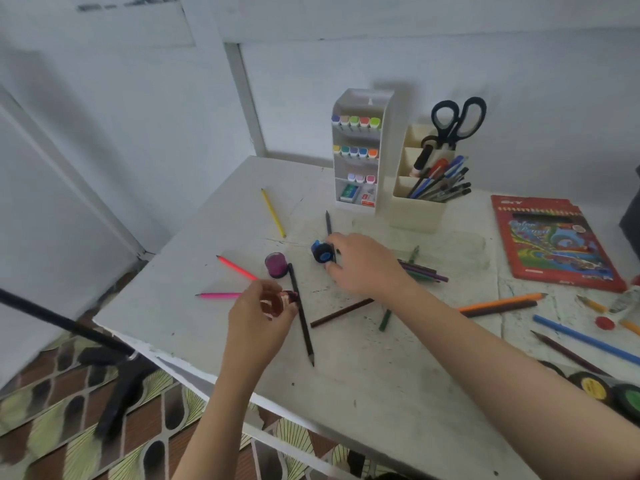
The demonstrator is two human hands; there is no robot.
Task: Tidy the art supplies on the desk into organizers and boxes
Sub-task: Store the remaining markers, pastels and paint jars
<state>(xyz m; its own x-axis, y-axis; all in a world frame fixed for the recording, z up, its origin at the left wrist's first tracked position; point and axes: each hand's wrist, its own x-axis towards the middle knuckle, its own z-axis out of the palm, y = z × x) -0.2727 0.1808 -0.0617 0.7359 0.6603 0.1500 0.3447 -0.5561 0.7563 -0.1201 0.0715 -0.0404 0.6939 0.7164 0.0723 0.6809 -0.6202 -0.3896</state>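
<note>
My left hand grips a small dark red paint pot just above the white desk. My right hand curls round a small blue paint pot lying on its side near the desk's middle. A purple paint pot stands between the two hands. Loose pencils lie around: a black one, a yellow one, two pink ones and a brown one. At the back stand a white marker organizer and a cream pen holder.
Black scissors stick out of the pen holder. A red colour-pencil box lies at the right. More pencils, a red cap and yellow and green lidded pots sit near the right edge. The desk's left edge drops to a patterned floor.
</note>
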